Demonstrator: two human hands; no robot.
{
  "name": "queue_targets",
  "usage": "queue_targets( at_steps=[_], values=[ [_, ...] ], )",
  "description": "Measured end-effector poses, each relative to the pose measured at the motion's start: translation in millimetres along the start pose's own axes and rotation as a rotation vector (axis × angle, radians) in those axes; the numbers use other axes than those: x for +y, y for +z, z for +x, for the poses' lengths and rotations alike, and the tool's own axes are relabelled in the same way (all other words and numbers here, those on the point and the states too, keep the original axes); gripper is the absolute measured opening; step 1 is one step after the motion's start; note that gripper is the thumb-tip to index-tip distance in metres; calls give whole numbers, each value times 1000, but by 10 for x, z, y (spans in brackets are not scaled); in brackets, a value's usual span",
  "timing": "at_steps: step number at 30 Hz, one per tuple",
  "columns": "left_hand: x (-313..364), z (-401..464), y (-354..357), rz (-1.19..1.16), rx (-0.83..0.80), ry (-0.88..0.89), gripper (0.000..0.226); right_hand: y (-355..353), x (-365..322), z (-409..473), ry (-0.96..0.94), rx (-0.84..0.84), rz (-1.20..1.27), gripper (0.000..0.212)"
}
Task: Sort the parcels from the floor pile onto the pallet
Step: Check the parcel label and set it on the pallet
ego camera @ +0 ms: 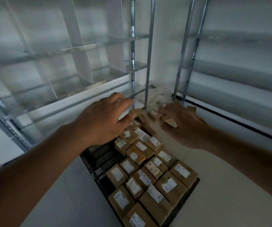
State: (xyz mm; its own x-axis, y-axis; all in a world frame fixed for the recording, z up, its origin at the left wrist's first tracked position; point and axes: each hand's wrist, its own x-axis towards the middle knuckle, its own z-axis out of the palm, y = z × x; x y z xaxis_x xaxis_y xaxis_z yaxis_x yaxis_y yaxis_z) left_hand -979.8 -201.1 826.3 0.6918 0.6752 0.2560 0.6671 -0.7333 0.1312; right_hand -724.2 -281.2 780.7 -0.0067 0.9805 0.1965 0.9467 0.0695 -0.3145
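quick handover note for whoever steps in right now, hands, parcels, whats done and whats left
Left hand: stretched forward over the far end of the pallet, fingers spread; a pale flat edge shows under the fingers, but whether it has a grip on it cannot be told.
Right hand: closed on a small cardboard parcel.
Pallet: black, on the floor; its right side is packed with labelled brown parcels on the pallet, its left strip is bare.
Floor pile: a few loose boxes remain beyond the pallet, by the shelf legs.
Left: place the held parcel, fetch the rest, fill the bare strip.
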Motion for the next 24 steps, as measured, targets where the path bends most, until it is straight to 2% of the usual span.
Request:
queue_targets(
  at_steps=[2,6,9,14,21,24],
  values=[
    [181,46,-69,-10,-7,15,81,-166,60,-96,19,28,-4,44],
    [580,213,-54,-9,-33,67,70,-432,293,-294,25,44,-15,42],
    [915,441,20,-13,-49,72,68,-631,583,-411,29,28,-45,52],
    [1606,975,302,-20,-44,95,71,-958,1366,-598,38,23,-62,43],
    [2658,1780,818,-68,-55,120,68,-1384,2527,-885,52,-9,-77,47],
    [2967,2157,955,-76,-65,143,67,-1573,2938,-852,68,-22,-67,43]
  ],
)
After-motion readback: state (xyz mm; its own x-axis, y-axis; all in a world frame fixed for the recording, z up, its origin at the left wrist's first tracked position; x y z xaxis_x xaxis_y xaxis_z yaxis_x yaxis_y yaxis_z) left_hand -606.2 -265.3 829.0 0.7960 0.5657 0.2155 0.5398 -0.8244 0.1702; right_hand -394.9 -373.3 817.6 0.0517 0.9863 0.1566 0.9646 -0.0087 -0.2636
